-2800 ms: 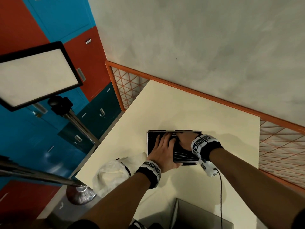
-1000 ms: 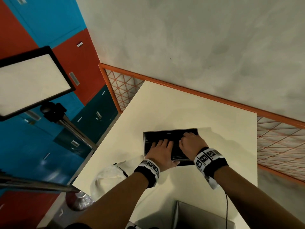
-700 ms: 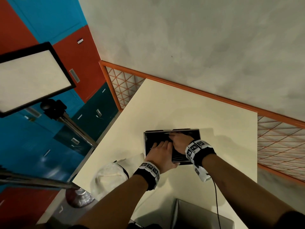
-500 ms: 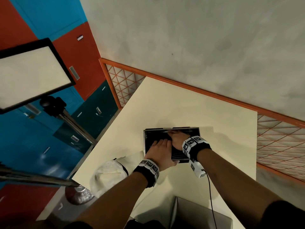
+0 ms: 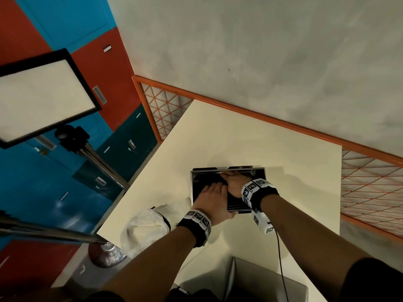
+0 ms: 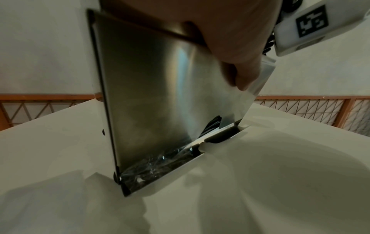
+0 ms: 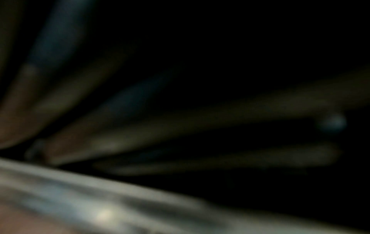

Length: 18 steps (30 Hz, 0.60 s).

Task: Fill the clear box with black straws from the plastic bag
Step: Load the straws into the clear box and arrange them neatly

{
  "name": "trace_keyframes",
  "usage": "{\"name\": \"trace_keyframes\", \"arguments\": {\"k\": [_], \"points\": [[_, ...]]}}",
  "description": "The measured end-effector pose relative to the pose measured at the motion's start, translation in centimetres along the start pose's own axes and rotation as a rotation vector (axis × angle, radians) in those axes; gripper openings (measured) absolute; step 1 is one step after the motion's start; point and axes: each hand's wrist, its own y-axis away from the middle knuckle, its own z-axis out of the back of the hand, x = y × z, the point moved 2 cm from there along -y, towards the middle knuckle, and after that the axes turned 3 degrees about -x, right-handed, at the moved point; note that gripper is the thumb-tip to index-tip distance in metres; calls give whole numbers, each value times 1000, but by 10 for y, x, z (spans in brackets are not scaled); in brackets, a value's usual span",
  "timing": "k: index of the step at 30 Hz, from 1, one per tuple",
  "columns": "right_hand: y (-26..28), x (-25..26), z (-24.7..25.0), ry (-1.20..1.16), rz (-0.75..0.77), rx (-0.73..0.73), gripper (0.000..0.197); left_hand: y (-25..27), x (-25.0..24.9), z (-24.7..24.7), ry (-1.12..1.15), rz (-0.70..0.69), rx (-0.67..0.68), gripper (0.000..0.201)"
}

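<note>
At the left, beside the surface (image 5: 239, 136), the light panel (image 5: 41, 94) stands as it did, and the plastic bag (image 5: 144, 223) lies slack at the near left corner, where it was a few seconds ago; no straws can be made out in it. My left hand (image 5: 212, 200) has not moved: it lies flat, with straight fingers, on the near left part of the clear box (image 5: 192, 186), pressing the top down. The box is about midway between the left and right edges, somewhat closer to the near edge, and the black straws (image 5: 201, 182) show dark through it. What changed is my right hand (image 5: 234, 182). One second ago it was lying flat on the right part of the box; it has since crossed toward the middle and now sits at the far edge of the box, just beyond my left hand. I judge from this that the filling is finished and that I am closing the lid (image 6: 150, 95) at its far flap. The right hand's fingers are hidden behind its own back in the head view, and the right wrist view is only dark blur, so I cannot tell whether they grip the flap or only push on it. Whether the flap is already tucked in is also not clear.
</note>
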Motion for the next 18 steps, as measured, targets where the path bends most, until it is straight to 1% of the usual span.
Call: {"name": "trace_keyframes", "arguments": {"k": [4,8,12,14,16,18], "points": [[0,-2,0,-61,-42,27,55,1,-2,2,-9,-12,-4,72],[-1,-3,5,-98,-73,11,50,1,-1,4,25,-15,-7,69],[2,-1,6,-106,-74,6,48,2,2,3,65,-32,-9,70],[2,-2,8,-90,-61,-3,44,0,2,5,69,-37,-39,70],[4,-1,12,-62,-52,-16,43,-2,1,6,62,-35,-51,75],[10,-1,12,-35,-32,-43,43,-3,2,4,59,-24,-49,84]]}}
